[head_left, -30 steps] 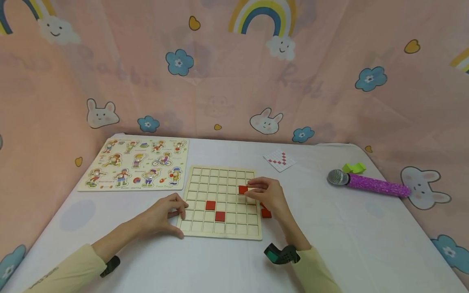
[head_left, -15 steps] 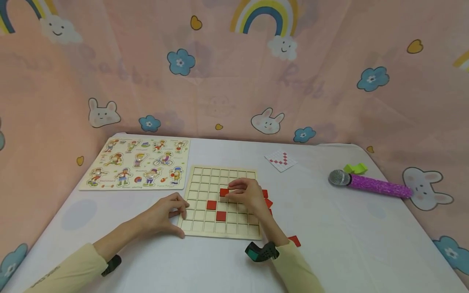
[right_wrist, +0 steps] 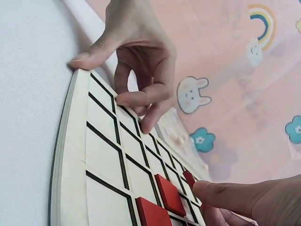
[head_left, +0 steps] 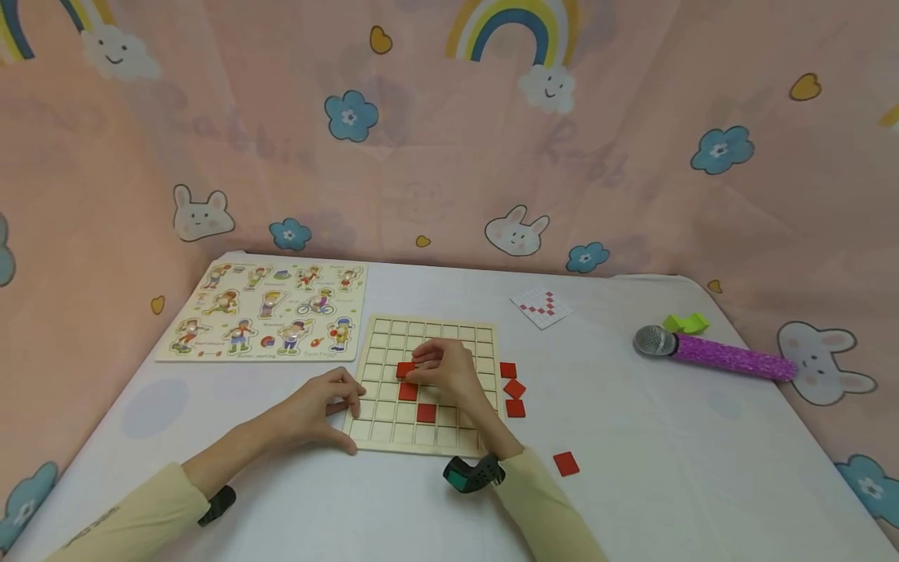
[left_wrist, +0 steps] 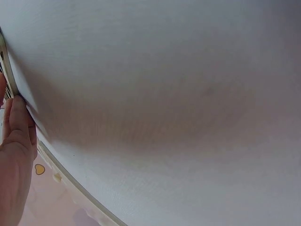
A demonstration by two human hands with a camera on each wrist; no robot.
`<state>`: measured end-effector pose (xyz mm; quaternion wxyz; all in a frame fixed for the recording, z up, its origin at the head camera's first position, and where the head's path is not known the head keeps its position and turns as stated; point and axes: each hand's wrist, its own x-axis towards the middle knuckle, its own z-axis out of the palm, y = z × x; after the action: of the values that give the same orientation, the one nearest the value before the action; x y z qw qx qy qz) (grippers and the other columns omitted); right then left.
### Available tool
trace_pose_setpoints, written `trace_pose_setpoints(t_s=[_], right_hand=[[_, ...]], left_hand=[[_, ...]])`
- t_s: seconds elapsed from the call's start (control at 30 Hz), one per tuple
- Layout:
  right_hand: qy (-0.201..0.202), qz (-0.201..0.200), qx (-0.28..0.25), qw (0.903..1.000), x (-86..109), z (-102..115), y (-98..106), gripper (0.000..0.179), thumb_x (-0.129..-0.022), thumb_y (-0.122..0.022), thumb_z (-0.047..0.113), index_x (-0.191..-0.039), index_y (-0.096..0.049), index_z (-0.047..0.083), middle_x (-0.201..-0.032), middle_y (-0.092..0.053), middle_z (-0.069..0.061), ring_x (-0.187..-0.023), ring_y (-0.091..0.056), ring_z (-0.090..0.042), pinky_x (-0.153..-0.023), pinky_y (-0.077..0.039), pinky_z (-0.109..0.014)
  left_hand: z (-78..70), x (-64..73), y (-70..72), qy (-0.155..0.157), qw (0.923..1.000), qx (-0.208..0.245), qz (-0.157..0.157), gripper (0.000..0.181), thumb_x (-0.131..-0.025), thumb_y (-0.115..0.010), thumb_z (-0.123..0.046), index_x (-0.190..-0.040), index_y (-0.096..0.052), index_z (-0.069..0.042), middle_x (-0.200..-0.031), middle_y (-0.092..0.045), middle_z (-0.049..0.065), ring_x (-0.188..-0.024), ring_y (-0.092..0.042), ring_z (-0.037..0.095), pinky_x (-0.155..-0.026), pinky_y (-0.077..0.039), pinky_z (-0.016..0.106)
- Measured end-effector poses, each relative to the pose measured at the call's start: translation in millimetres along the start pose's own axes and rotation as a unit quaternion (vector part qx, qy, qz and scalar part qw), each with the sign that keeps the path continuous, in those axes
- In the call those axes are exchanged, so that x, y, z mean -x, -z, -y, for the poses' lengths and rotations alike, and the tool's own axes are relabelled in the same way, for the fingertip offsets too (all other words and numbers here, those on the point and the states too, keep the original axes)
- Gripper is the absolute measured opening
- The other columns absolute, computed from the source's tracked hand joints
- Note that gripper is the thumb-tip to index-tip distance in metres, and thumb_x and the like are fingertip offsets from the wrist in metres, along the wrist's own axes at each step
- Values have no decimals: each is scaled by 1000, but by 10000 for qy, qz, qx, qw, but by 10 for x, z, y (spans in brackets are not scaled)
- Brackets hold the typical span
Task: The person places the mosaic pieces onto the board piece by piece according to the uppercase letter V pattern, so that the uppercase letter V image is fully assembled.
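My right hand (head_left: 448, 373) pinches a red square tile (head_left: 404, 370) between thumb and fingers, low over a pale wooden grid board (head_left: 483, 336). Two more red tiles lie in the board's cells, a near one (head_left: 426, 413) and another (head_left: 407, 392) just in front of the pinched tile. In the right wrist view, the pinched tile (right_wrist: 188, 178) shows as a small red sliver at the thumb tip. My left hand (head_left: 316, 410) holds the board's near left corner, thumb at the corner and curled fingers along the left edge.
Right of the board lie several loose red tiles (head_left: 515, 389), one tile (head_left: 566, 464) nearer me. A pattern card (head_left: 523, 304) with red squares lies behind. A picture puzzle board (head_left: 242, 308) is at left, a purple microphone (head_left: 730, 359) and a green piece (head_left: 687, 323) at right.
My right hand has moved left across the board with the red tile, from the right side to above the left tile in the grid. Loose tiles at right have come into view. My left hand stays put.
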<state>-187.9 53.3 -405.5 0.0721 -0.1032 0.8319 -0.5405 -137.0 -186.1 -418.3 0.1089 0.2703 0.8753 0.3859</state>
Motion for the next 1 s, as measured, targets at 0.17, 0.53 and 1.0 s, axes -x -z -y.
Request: trace_pose_setpoints(t_s=[0.17,0.53,1.0], right_hand=[[154,26,130,9998,-24,23,-68,26,-73,-80,-2,-95,-67,-5,-91,-69,-15,-77,-68,-22,-70,-60,-27],[280,-13,335,9990,-51,5,-154,26,-73,-80,-4,-95,-66,-6,-90,-69,-16,-78,-69,-24,-70,-60,-25],[407,28,183,9990,-32,-8,-165,27,-75,-78,-2,-98,-65,-6,-92,-69,-16,-81,-69,-25,-72,-61,-27]], left_hand=[[5,-6,2,-43,9999,-102,1,38,-61,-89,-34,-80,-60,-18,-110,-53,0,-116,-53,27,-102,-48,33],[8,-4,-3,-92,9998,-164,-18,38,-61,-90,-33,-80,-60,-18,-110,-54,1,-114,-53,26,-102,-48,34],[8,-7,-4,-66,9998,-180,8,38,-61,-90,-33,-80,-59,-19,-111,-53,1,-114,-53,27,-100,-49,33]])
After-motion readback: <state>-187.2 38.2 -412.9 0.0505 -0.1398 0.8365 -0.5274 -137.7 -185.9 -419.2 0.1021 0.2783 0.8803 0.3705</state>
